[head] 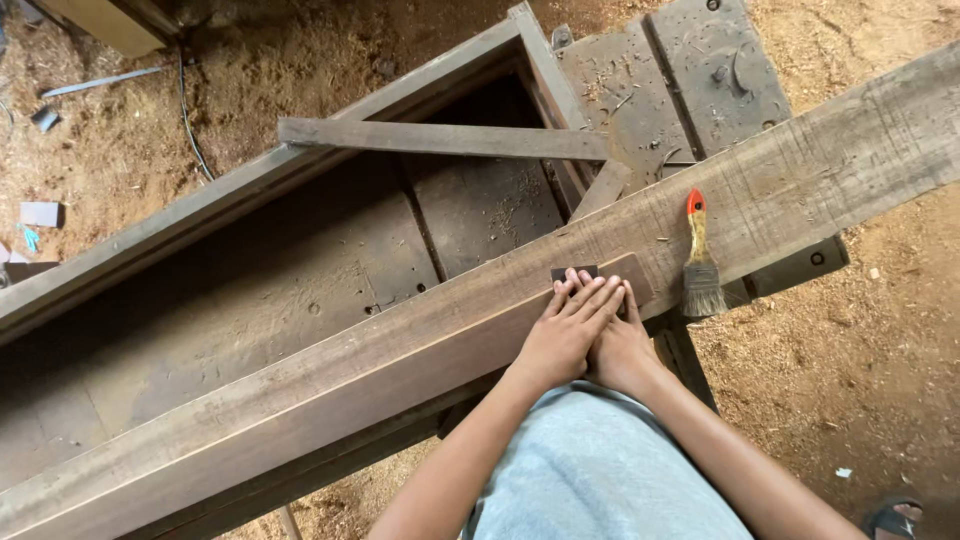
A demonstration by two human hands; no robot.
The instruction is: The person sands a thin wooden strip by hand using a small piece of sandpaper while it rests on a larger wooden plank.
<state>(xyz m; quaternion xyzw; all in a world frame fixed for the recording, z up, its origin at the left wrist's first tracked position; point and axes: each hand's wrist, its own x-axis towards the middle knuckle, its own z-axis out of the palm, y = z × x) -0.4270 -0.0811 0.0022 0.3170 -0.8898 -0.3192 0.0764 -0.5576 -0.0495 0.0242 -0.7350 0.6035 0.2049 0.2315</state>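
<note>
Both hands lie flat, stacked, left hand (568, 330) over right hand (622, 345), pressing a dark sanding pad (580, 272) onto the long plank (400, 350), which runs diagonally; a brush (700, 262) rests just beside.

A long plank (480, 330) lies slantwise across a workbench (300, 270), and everything else is placed from it. On the plank, near its middle, both hands press flat on a sanding pad (576, 272), the left hand (570, 330) lying over the right hand (622, 345), and a brush (700, 262) lies on the plank just right of them. Behind the plank a thinner batten (440, 138) rests across the workbench's frame, and sawdust-strewn ground (850, 370) lies around and below.
</note>
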